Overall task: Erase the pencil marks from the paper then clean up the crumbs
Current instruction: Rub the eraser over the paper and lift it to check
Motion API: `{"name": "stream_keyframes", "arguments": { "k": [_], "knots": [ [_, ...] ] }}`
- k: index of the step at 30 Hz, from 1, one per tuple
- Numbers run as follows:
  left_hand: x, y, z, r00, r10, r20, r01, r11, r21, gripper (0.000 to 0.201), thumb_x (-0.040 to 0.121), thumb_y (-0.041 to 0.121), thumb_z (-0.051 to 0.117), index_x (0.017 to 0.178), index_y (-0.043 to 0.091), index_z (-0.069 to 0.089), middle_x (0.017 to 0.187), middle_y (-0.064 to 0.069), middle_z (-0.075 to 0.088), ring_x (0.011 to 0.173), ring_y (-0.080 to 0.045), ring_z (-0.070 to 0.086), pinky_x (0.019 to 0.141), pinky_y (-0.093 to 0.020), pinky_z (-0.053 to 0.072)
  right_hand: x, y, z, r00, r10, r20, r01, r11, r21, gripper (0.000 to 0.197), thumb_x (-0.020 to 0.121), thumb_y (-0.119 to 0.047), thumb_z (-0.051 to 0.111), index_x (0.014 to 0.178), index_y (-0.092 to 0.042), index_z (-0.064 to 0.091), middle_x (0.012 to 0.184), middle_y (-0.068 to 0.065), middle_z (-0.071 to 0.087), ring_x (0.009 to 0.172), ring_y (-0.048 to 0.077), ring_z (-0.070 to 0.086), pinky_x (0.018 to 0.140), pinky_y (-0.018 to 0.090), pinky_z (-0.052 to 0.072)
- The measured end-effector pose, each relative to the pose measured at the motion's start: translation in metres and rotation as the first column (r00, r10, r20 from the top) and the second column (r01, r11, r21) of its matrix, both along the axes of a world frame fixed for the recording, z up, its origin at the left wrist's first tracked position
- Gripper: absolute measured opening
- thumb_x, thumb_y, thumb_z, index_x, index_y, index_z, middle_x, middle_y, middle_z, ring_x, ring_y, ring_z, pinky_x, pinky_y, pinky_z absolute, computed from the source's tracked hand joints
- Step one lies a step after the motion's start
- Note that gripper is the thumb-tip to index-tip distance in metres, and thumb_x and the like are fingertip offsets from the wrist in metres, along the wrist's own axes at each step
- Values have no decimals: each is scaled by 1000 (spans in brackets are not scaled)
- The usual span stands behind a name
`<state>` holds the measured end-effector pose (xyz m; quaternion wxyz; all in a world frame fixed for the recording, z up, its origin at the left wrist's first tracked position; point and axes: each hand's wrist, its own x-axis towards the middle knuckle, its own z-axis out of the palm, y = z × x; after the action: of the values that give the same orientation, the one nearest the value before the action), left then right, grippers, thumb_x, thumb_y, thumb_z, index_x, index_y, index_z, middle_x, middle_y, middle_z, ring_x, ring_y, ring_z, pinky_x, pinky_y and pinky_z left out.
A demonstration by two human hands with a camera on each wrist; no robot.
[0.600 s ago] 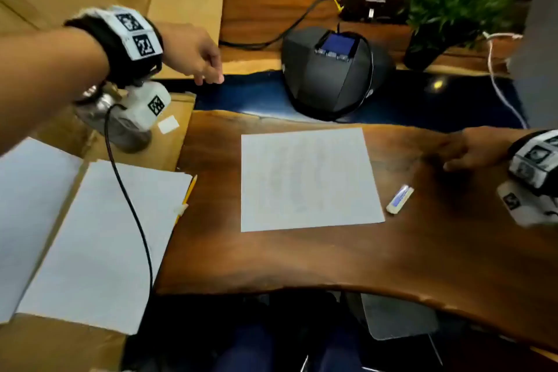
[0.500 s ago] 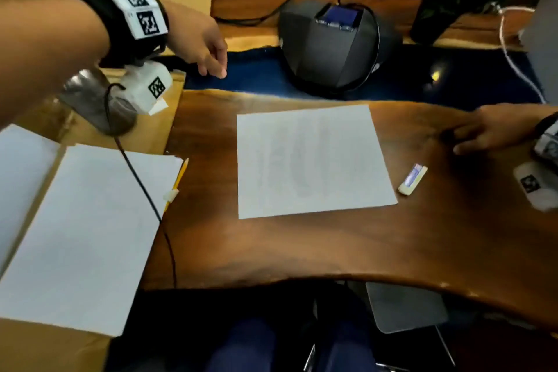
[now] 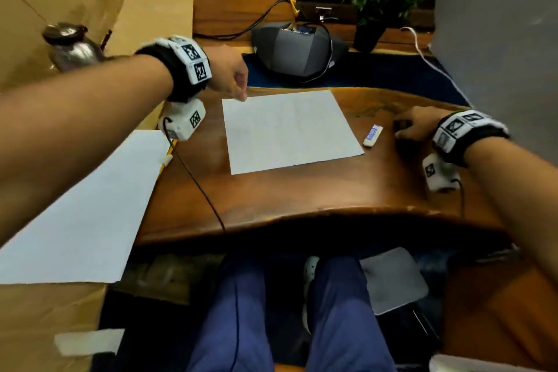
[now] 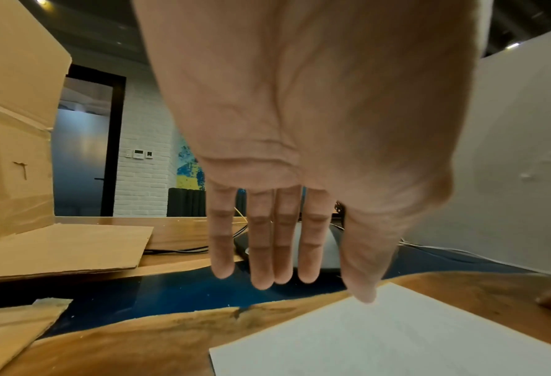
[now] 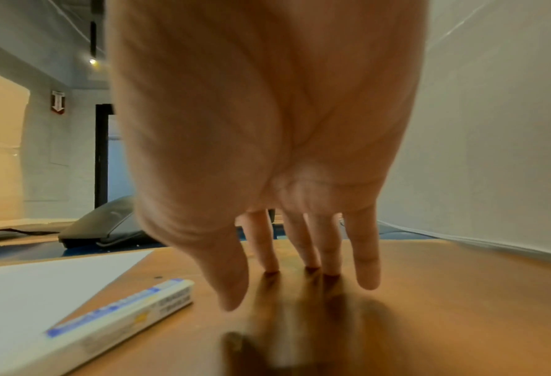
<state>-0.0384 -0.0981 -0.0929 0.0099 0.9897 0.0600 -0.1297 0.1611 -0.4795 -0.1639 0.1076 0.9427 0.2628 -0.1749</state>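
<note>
Centrally on the brown wooden desk (image 3: 302, 199) lies the white paper sheet (image 3: 290, 130), the left hand (image 3: 228, 75) spread above its far-left corner, the right hand (image 3: 418, 127) resting straight-fingered beside the white blue-sleeved eraser (image 3: 373, 135).

Dim indoor light, wide-angle edge warping, soft blur throughout.

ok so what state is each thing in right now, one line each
paper: flat on the table, nothing holding it
eraser: lying just right of the paper, untouched, sleeve on
left hand: fingers straight, over the paper's far left corner, empty
right hand: fingertips on the table, empty, right of the eraser
metal bottle: upright, cap on
</note>
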Motion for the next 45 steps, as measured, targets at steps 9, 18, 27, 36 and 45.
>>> {"name": "stream_keyframes", "arguments": {
  "k": [9, 18, 27, 36, 45],
  "knots": [
    [-17, -33, -4, 971, 158, 179, -142, 985, -101, 26, 87, 36, 72, 96, 12, 71, 98, -8, 71, 87, -23, 60, 70, -33, 47, -54, -1, 3, 993, -106, 44, 102, 992, 76, 58, 87, -41, 74, 135, -14, 59, 129, 12, 66, 114, 36, 63, 96, 41, 52],
    [2, -31, -16, 989, 35, 141, -17, 992, -125, 27, 86, 40, 72, 101, 17, 69, 98, -2, 70, 91, -21, 64, 80, -40, 54, -15, 22, 7, 1000, 8, 30, -6, 996, -90, 54, 60, -54, 89, 102, -24, 76, 89, -2, 72, 78, 24, 68, 73, 39, 60],
    [40, -68, -37, 994, -105, 31, 108, 982, -153, 54, 87, 49, 68, 130, 19, 56, 130, -4, 58, 110, -22, 60, 87, -37, 51, -21, 50, 20, 965, 220, -139, -205, 972, 118, 55, 73, -34, 88, 125, -32, 69, 125, -5, 65, 114, 21, 60, 91, 37, 49],
    [48, -90, -78, 995, -24, -94, 16, 996, -90, 88, 77, 71, 64, 151, 38, 28, 150, -9, 38, 135, -31, 40, 110, -45, 36, -25, 64, 18, 966, 252, -66, -233, 949, 213, 12, 80, -11, 83, 80, -11, 70, 82, 0, 72, 86, 19, 68, 71, 30, 56],
    [32, -97, -87, 986, 1, -165, -14, 997, -78, 102, 71, 72, 68, 155, 39, 19, 161, -12, 18, 146, -34, 23, 117, -49, 23, -66, 80, 19, 965, 263, -3, -235, 866, 441, 14, 82, -19, 82, 93, -14, 76, 86, 1, 72, 74, 9, 64, 60, 21, 51]
  ]
}}
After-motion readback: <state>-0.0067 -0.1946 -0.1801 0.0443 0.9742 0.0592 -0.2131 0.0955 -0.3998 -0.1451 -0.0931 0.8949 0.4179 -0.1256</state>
